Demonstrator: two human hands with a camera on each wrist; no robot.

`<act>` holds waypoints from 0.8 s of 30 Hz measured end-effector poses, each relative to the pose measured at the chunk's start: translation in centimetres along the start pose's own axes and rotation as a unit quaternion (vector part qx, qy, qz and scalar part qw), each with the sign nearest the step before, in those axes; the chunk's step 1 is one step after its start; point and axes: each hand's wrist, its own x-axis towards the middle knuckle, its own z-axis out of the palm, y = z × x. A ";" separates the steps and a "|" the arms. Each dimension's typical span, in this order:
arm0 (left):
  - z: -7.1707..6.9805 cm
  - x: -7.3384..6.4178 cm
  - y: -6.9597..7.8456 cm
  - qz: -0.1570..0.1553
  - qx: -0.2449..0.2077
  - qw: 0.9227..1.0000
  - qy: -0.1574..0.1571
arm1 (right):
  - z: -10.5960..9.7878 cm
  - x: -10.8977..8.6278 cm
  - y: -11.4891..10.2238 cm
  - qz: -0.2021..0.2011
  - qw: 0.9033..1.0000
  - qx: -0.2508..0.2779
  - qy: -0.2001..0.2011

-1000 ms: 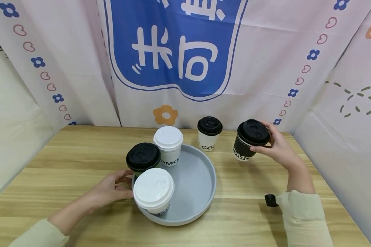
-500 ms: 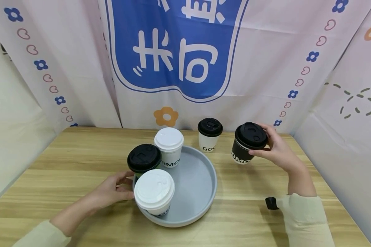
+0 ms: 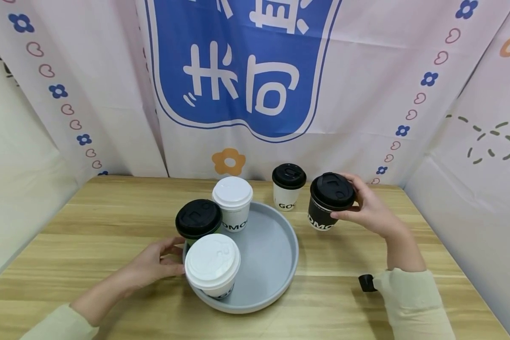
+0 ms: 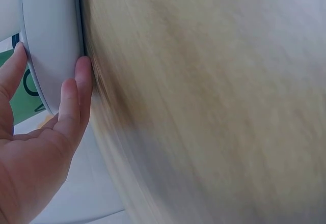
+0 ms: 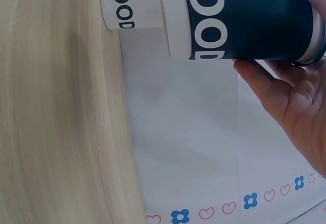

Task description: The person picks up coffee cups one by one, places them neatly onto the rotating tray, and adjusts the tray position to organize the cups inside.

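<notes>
My right hand (image 3: 367,212) grips a black paper coffee cup (image 3: 320,215) with a black lid, fingers and thumb around its upper part. In the right wrist view this black cup (image 5: 249,20) is held clear of the table. My left hand (image 3: 153,264) holds the left side of a round grey tray (image 3: 265,255); in the left wrist view its fingertips lie along the tray's wall (image 4: 53,35). On the tray's left half stand a white-lidded cup (image 3: 212,264) in front, a green cup with a black lid (image 3: 198,218) and another white-lidded cup (image 3: 233,203) behind.
A smaller white cup with a black lid (image 3: 287,186) stands on the wooden table (image 3: 123,208) behind the tray, left of the held cup. A printed cloth (image 3: 365,94) hangs along the table's back edge. A small black object (image 3: 367,283) shows at the right cuff.
My right hand has carried the black cup leftward and a little nearer, toward the tray and the small white cup. The left hand has stayed at the tray's side.
</notes>
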 end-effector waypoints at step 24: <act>0.0 -0.1 0.0 -0.001 0.001 1.000 0.003 | 4.3 1.2 -1.6 -0.036 0.996 0.038 -0.077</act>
